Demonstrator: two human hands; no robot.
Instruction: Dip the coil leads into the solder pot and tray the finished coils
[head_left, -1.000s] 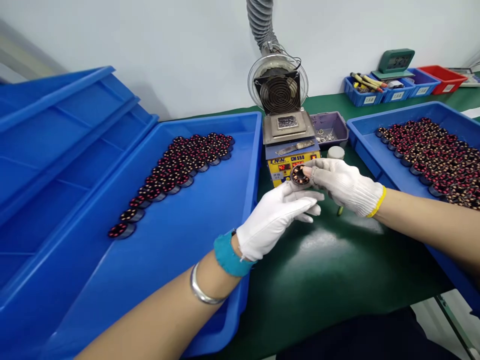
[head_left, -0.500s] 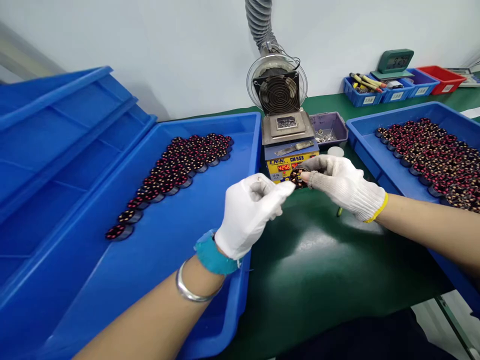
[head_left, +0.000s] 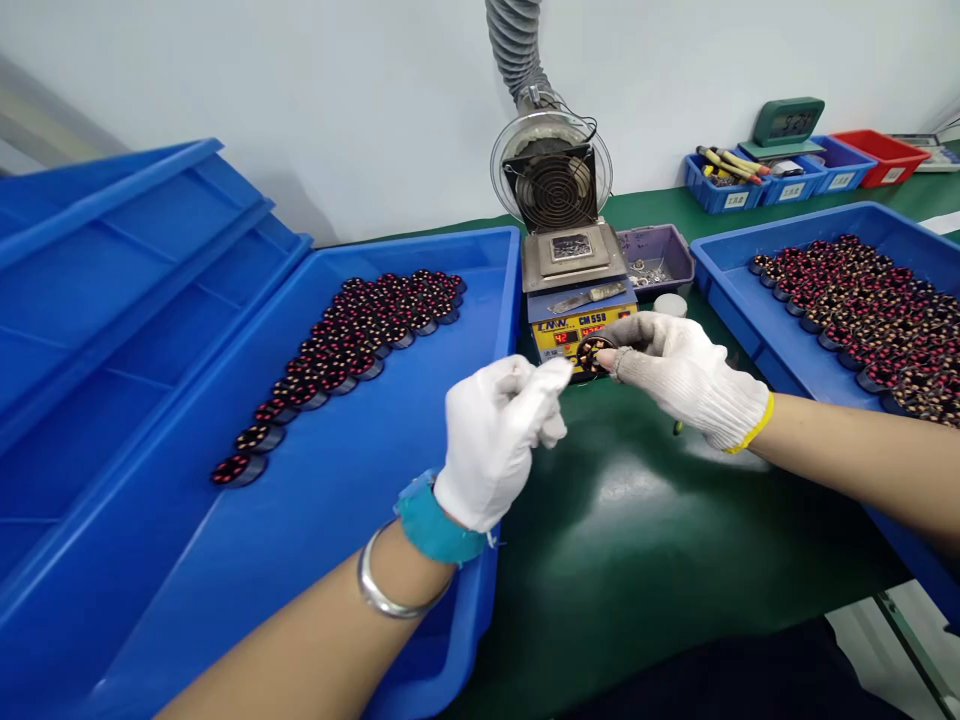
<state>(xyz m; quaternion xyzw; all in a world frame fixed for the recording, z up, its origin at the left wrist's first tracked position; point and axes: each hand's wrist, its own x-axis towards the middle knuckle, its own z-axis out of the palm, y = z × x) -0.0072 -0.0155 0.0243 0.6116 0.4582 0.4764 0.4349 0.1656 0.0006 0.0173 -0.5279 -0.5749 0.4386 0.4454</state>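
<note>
In a white knit glove with a yellow cuff, my right hand [head_left: 679, 370] pinches a round black part [head_left: 592, 354] with small gold-coloured spots on its face. It holds the part in front of a yellow and blue heating unit [head_left: 551, 325] marked CM 558 with red digits. Left of the part is my left hand [head_left: 502, 430], in a thin white glove, its thumb and index finger pressed together. Whatever lies between those fingertips, if anything, is hidden. The left fingertips are a little apart from the part.
Many similar parts with red and gold spots lie in the left blue tray [head_left: 420, 425] and the right blue tray [head_left: 720, 270]. A knife [head_left: 589, 297] rests on the heating unit below a fan [head_left: 556, 190]. A purple bin [head_left: 679, 255] holds metal bits.
My left hand has drawn slightly left and down, away from the round part. My right hand keeps its hold, nearly in the same place.
</note>
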